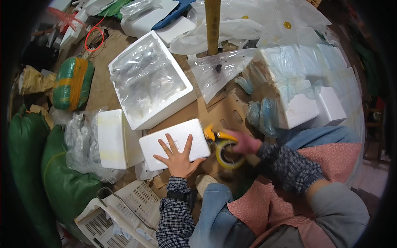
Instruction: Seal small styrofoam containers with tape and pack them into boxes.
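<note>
A small closed white foam box [149,155] sits on brown cardboard in front of me. My left hand [180,158] lies flat on its lid with the fingers spread. My right hand [246,142], blurred and pink, looks gloved and is closed around a yellow-orange tape dispenser [217,135]. The dispenser holds a roll of tape [229,154], and its head is at the right end of the box. Whether tape runs onto the foam cannot be made out. Just beyond stands a large open foam box [183,80] lined with clear plastic.
Another white foam box [112,139] stands at the left beside crumpled plastic [80,148] and green sacks [65,179]. A white plastic basket [136,192] is at the lower left. Bagged foam boxes [301,108] are stacked at the right. A wooden post [212,28] rises at the top.
</note>
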`<move>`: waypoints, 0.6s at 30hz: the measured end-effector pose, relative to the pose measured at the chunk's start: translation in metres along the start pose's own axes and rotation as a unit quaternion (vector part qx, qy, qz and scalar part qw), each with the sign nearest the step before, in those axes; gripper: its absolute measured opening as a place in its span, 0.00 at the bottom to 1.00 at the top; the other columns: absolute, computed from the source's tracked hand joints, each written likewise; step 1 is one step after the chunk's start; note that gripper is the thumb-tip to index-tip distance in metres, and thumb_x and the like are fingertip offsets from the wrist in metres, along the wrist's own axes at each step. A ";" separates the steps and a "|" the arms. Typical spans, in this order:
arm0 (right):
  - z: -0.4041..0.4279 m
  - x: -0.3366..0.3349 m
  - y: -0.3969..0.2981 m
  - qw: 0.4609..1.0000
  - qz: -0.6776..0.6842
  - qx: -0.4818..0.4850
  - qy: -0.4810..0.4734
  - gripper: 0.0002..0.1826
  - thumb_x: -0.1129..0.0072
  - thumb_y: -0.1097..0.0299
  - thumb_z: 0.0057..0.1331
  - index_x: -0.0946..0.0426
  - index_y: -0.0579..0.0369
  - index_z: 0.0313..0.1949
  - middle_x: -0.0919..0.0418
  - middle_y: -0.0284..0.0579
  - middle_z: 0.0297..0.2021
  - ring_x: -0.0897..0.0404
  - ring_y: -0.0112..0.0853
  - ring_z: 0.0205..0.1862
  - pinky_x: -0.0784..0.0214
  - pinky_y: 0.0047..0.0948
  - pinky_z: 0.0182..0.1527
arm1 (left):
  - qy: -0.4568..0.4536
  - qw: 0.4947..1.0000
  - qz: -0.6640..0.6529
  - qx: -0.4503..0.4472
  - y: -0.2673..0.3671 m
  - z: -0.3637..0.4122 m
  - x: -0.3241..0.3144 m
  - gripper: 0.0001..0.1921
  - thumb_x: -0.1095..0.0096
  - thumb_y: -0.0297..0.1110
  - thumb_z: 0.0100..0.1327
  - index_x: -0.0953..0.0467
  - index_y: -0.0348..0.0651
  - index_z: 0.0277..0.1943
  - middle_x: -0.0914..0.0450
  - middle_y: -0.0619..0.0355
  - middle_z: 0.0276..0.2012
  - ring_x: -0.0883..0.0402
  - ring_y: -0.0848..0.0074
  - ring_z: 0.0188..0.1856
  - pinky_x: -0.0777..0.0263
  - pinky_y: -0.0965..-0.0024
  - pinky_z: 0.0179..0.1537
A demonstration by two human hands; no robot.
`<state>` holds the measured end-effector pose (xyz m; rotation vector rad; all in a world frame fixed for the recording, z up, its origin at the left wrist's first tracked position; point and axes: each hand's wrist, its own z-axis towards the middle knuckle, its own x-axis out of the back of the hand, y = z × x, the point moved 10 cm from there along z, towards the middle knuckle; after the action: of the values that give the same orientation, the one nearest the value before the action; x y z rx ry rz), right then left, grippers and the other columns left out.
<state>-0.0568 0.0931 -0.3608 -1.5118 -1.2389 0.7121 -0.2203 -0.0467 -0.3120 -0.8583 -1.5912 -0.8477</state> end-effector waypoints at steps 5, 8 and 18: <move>-0.080 -0.072 0.016 0.989 0.093 -0.112 -0.014 0.46 0.49 0.81 0.50 0.46 0.56 0.72 0.28 0.47 0.60 0.32 0.30 0.64 0.44 0.26 0.67 | -0.007 1.000 -0.006 0.001 0.001 0.003 0.003 0.50 0.42 0.79 0.46 0.43 0.73 0.73 0.69 0.34 0.76 0.77 0.36 0.75 0.74 0.12 0.54; -0.093 -0.093 0.028 0.982 0.105 -0.139 0.069 0.46 0.49 0.82 0.50 0.47 0.55 0.73 0.31 0.48 0.62 0.32 0.33 0.65 0.44 0.28 0.67 | -0.032 0.999 -0.016 -0.002 0.001 0.007 0.004 0.48 0.43 0.77 0.50 0.44 0.74 0.73 0.69 0.37 0.76 0.77 0.37 0.75 0.74 0.12 0.54; 0.000 -0.026 0.015 0.968 0.166 -0.100 0.161 0.47 0.47 0.85 0.49 0.45 0.56 0.73 0.22 0.40 0.49 0.24 0.24 0.45 0.29 0.22 0.48 | -0.051 0.992 -0.091 0.071 -0.092 -0.004 0.016 0.47 0.31 0.63 0.52 0.42 0.63 0.73 0.43 0.39 0.67 0.46 0.46 0.70 0.59 0.32 0.67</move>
<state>-0.0591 0.0695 -0.3785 -1.9434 -0.8393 0.5343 -0.3013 -0.0930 -0.3037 -0.6713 -1.8181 -0.8172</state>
